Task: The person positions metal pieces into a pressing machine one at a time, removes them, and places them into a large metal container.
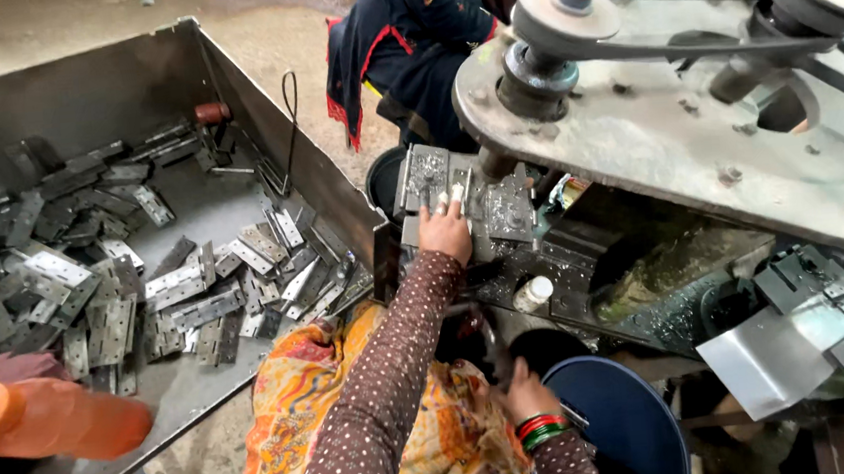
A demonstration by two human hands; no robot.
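Hands first: right hand (527, 391), nearest the camera, sits low by the rim of a dark blue bucket (638, 431); red and green bangles at the wrist. Its fingers point down into shadow, so whether it is clenched or released cannot be told. Left hand (445, 230) reaches forward in a brown dotted sleeve and lies flat, fingers released, pressing on a metal hinge plate (427, 178) seated on the machine's fixture. A second hinge plate (508, 210) lies just beside it to the right, touching the fixture.

Near left: orange bottle (50, 419), its base cut off by the frame edge, lying in the corner of a grey sheet-metal bin (284, 142). Bin holds a loose heap of hinges (145, 289), overlapping; count not readable.

Right of the hands: small white-capped bottle (533, 293) in a recess strewn with metal chips. Above, a round steel machine plate (655, 138) with pulleys and belt, partly cut off.

Far: another person in dark blue clothing (416, 37), mostly out of frame.
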